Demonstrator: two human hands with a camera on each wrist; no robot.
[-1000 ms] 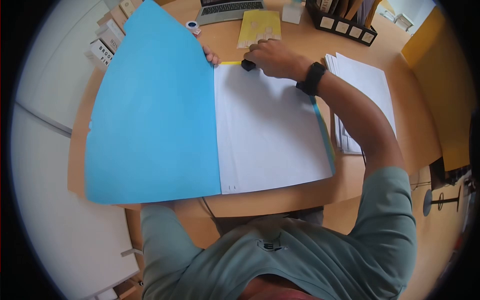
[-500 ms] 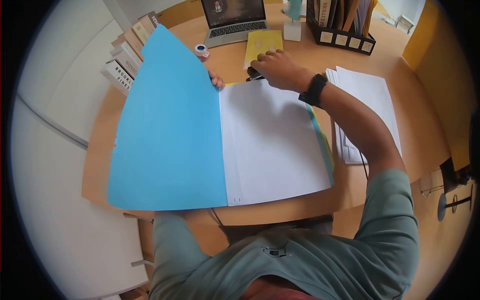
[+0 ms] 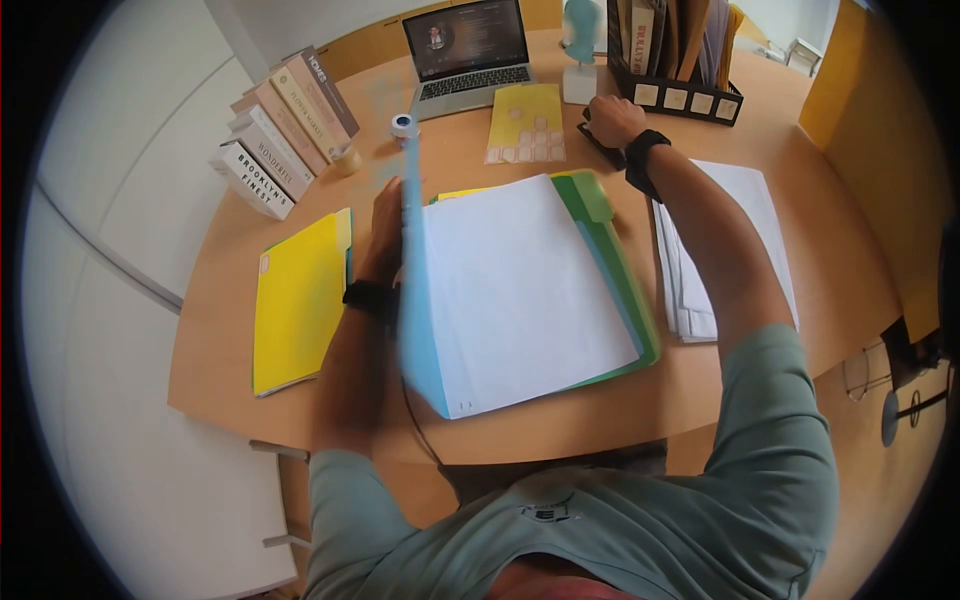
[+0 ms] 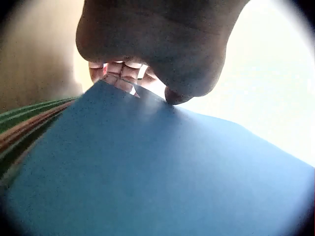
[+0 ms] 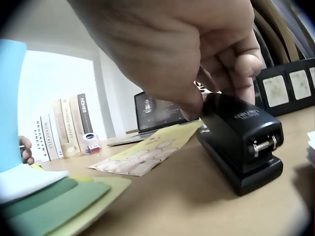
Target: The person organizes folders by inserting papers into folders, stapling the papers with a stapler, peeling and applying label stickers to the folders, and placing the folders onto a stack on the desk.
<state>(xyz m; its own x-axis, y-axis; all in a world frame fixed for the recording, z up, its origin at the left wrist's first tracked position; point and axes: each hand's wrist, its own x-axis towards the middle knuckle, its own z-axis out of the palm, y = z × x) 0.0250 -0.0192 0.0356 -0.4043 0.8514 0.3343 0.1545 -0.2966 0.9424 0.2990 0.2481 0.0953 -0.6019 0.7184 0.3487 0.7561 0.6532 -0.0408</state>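
My left hand (image 3: 384,228) grips the edge of a light blue folder cover (image 3: 411,290), which stands nearly upright and looks blurred. In the left wrist view the fingertips (image 4: 127,73) curl over the edge of that blue cover (image 4: 142,167). White paper sheets (image 3: 525,290) lie inside the folder, with staples near the bottom left corner. Beneath them, green folders (image 3: 640,335) stick out at the right. My right hand (image 3: 617,122) holds a black stapler (image 5: 241,142) by its rear end, close over the table beyond the folders' top right corner.
A yellow folder (image 3: 300,305) lies at the left, books (image 3: 285,135) stand behind it. A tape roll (image 3: 402,126), a laptop (image 3: 470,60), a yellow sticker sheet (image 3: 525,120) and a black file holder (image 3: 690,98) are at the back. Loose papers (image 3: 735,240) lie at the right.
The left hand has swung the blue cover up from lying open at the left, uncovering the yellow folder. My right hand has carried the stapler rightward, away from the sheets' top edge. The view has tilted up.
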